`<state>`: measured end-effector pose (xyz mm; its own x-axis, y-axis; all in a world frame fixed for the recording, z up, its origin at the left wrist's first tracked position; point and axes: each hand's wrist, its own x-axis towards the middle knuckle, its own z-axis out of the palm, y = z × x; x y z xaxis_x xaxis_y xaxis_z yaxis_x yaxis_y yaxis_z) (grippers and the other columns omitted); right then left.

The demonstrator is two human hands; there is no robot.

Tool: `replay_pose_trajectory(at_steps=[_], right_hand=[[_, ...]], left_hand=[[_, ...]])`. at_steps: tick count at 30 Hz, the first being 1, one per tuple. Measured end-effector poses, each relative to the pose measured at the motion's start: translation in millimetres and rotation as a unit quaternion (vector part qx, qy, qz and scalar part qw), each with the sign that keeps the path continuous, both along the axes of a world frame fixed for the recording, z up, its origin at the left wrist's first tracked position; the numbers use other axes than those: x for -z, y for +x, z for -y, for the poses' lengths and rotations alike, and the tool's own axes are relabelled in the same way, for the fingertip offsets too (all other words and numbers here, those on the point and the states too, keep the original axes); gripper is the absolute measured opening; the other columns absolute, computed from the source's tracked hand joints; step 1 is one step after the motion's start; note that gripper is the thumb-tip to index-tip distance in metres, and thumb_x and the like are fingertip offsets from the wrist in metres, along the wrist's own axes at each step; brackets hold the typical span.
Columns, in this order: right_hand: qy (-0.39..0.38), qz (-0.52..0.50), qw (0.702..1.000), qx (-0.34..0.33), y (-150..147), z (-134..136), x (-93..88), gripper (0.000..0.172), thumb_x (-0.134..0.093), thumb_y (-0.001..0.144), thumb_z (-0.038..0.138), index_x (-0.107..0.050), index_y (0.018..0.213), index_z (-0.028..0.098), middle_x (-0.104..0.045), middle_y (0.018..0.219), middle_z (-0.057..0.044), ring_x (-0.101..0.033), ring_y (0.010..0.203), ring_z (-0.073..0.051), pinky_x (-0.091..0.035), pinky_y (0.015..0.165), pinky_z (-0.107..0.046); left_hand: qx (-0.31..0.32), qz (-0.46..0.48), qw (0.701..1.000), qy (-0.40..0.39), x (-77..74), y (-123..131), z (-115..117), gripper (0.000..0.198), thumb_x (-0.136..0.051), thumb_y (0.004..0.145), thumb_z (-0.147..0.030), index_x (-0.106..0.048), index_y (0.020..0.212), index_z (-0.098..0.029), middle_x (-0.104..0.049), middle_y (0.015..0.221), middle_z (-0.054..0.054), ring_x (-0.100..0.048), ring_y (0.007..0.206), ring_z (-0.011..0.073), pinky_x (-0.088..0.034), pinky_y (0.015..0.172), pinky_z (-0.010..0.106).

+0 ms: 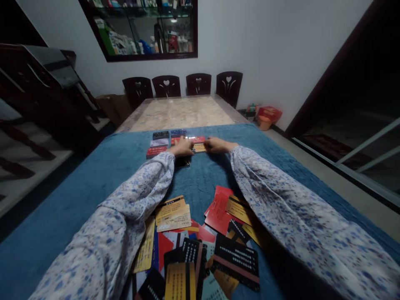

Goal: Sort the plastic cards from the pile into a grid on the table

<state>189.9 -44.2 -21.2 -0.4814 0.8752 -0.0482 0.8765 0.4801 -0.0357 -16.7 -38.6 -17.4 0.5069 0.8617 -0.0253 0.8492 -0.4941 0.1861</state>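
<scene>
Both arms reach forward over the blue cloth. My left hand (pixel 183 148) and my right hand (pixel 216 145) face each other at the far card rows, fingers closed on opposite ends of a gold card (pixel 199 148). A red card (pixel 197 139) lies just behind it. To the left are small piles: a black card (pixel 161 135), a pale card (pixel 159 143), a red card pile (pixel 156 151) and a blue card (pixel 178 133). Below my left hand, a dark card (pixel 182 162) is partly covered. How many cards the fingers hold cannot be made out.
A loose heap of mixed cards, with a black card (pixel 236 261) and a yellow card (pixel 180 280) on top, lies close in front between my forearms. The blue cloth (pixel 93 200) covers the near table. Several dark chairs (pixel 198 84) stand at its far end.
</scene>
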Motion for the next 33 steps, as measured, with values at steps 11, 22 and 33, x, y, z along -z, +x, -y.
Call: replay_pose_trajectory(at_steps=[11, 22, 33], right_hand=[[0.000, 0.002, 1.000, 0.012, -6.5, 5.6, -4.3, 0.029, -0.068, 0.087, 0.019, -0.074, 0.115, 0.013, -0.070, 0.125, -0.013, -0.069, 0.101, -0.020, -0.048, 0.085, -0.019], [0.000, 0.019, 1.000, 0.023, -3.3, 9.4, -6.4, 0.031, -0.069, 0.089, 0.025, -0.072, 0.118, 0.015, -0.071, 0.124, -0.013, -0.069, 0.105, -0.022, -0.048, 0.085, -0.020], [0.028, 0.031, 0.998, 0.036, 13.1, 27.3, -18.7, 0.044, -0.068, 0.092, 0.029, -0.066, 0.133, 0.013, -0.067, 0.133, -0.018, -0.066, 0.120, -0.027, -0.048, 0.095, -0.026]], left_hand=[[-0.019, -0.060, 0.998, 0.008, -7.8, 5.2, 11.2, 0.037, -0.070, 0.076, -0.025, -0.069, 0.113, -0.019, -0.065, 0.120, 0.014, -0.039, 0.134, 0.0397, -0.040, 0.111, 0.060], [-0.011, -0.033, 0.998, 0.044, -4.1, 4.9, 19.0, 0.037, -0.067, 0.076, -0.021, -0.072, 0.113, -0.022, -0.062, 0.127, 0.015, -0.038, 0.135, 0.0435, -0.032, 0.109, 0.067], [0.040, -0.032, 0.995, 0.081, -8.7, -2.2, 40.4, 0.045, -0.060, 0.081, -0.020, -0.067, 0.125, -0.023, -0.057, 0.138, 0.015, -0.032, 0.139, 0.0401, -0.033, 0.108, 0.061]])
